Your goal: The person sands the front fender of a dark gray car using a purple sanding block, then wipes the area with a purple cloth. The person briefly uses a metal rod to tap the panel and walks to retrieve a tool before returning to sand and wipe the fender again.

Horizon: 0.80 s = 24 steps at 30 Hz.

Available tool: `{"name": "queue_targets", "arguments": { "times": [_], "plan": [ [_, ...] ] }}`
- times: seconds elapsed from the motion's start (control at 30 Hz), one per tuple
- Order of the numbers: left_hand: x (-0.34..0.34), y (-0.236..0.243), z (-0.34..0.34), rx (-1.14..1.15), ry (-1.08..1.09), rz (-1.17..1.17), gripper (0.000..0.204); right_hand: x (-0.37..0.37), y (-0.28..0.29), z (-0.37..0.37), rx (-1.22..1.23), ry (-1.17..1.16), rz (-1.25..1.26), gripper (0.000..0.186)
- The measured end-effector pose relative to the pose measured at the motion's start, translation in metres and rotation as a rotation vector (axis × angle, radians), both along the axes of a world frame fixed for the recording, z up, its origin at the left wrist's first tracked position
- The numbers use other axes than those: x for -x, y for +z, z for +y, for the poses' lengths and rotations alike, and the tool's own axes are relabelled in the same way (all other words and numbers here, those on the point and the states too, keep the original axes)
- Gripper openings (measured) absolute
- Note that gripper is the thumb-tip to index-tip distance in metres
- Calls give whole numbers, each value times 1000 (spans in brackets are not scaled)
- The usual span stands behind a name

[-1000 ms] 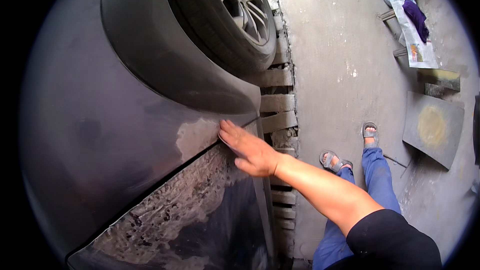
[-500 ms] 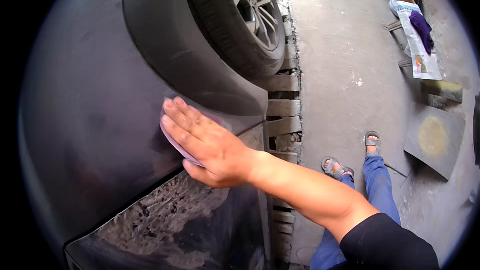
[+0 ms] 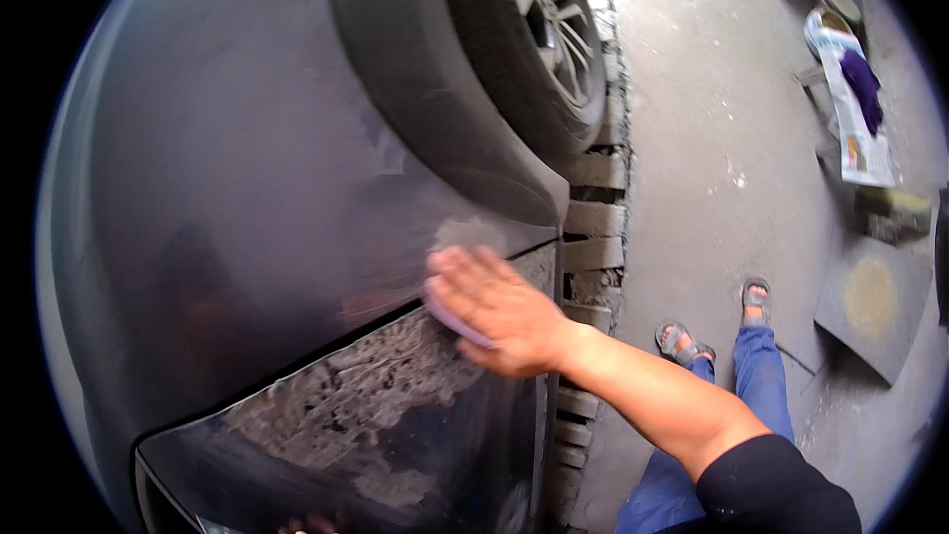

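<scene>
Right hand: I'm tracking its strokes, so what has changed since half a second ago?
The right hand has moved rightward over the dark panel, toward the seam, uncovering a pale patch just beyond it. The view shifted too. The lilac sheet remains under the hand; both sandals stayed put.

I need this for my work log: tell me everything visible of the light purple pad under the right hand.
The light purple pad shows only as a slim, blurred, slanting strip running from the fingers down toward the thumb. The right hand covers the rest, so its full shape and material cannot be told. It looks thin and seems to lie against the dark car body, where a black seam runs in under the hand.
</scene>
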State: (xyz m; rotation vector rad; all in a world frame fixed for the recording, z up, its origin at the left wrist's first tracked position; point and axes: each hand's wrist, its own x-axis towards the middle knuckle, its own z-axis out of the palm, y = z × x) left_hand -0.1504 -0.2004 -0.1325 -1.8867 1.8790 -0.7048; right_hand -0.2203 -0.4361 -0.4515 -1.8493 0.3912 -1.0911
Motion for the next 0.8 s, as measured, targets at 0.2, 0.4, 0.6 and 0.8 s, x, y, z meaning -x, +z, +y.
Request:
{"name": "queue_targets", "arguments": {
  "times": [0.2,0.4,0.6,0.8],
  "plan": [
    [-6,-3,-3,11,-5,33,41,-6,86,-32,145,-9,-150,79],
    [-3,4,1,18,11,19,41,5,30,-11,119,-11,15,82],
    [-6,0,0,13,-4,33,40,-3,63,-22,199,-26,-22,81],
    [-2,1,1,24,7,5,40,5,40,-5,59,-6,29,84]
  ]
}}
